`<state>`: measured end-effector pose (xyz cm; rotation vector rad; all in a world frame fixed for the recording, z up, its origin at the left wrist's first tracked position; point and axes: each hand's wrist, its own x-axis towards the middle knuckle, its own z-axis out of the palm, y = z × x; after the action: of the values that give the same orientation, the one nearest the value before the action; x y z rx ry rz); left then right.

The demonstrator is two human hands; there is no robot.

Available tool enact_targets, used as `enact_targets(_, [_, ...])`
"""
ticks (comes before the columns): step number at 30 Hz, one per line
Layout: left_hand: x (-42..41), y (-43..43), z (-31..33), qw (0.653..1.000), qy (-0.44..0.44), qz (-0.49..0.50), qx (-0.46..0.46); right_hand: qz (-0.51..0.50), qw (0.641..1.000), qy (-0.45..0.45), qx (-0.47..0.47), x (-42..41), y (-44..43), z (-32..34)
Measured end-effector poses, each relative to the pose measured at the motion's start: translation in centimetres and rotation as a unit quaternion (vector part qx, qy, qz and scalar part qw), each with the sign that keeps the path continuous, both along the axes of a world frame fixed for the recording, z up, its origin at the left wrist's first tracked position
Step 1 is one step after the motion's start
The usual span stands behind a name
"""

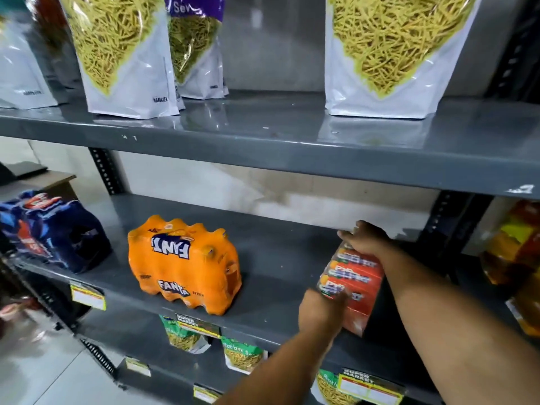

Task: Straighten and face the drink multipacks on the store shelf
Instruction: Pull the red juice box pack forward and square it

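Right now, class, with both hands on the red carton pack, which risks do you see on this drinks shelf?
1. The red carton pack sits near the front edge of the middle shelf, gripped by the left hand and right hand; a slip could drop it.
2. The orange Fanta pack stands skewed at the edge; a nudge might topple it.

Middle shelf (pixel 271 258): blue multipack (pixel 52 232) far left, skewed; orange Fanta multipack (pixel 184 264) mid-shelf, top logo upside down; red-orange juice multipack (pixel 353 285) at right front edge, tilted.
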<state>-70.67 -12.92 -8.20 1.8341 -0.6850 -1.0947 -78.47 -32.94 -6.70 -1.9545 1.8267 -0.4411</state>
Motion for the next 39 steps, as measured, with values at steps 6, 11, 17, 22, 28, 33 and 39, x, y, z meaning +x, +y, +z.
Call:
enact_targets(6, [-1.0,-0.2,-1.1,0.998,-0.042,0.043,-0.008,-0.017,0.998,0.063,-0.02,-0.2,-0.9,-0.4])
enact_targets(11, [-1.6,-0.4,-1.3,0.995,-0.077,0.054,-0.016,-0.042,0.998,-0.004,-0.043,-0.6,-2.0,-1.3])
enact_targets(17, [-2.2,0.4,-1.5,0.992,-0.108,0.033,-0.048,-0.086,0.987,-0.111,-0.082,-1.8,-2.3,-2.7])
enact_targets(22, [-2.3,0.5,-2.1,0.978,-0.171,-0.023,-0.116,-0.135,0.963,-0.214,-0.091,-3.4,-1.9,-3.0])
enact_targets(28, [-1.9,0.3,-3.3,0.921,-0.301,-0.129,-0.21,-0.204,0.903,-0.351,-0.138,-6.8,1.1,-3.2])
enact_targets(33, [-1.4,1.0,-4.5,0.829,-0.432,-0.213,-0.283,-0.253,0.787,-0.522,-0.21,-8.5,5.0,-5.0])
enact_targets(39, [-1.3,1.2,-4.7,0.805,-0.473,-0.19,-0.303,-0.245,0.75,-0.581,-0.2,-8.9,5.5,-5.3])
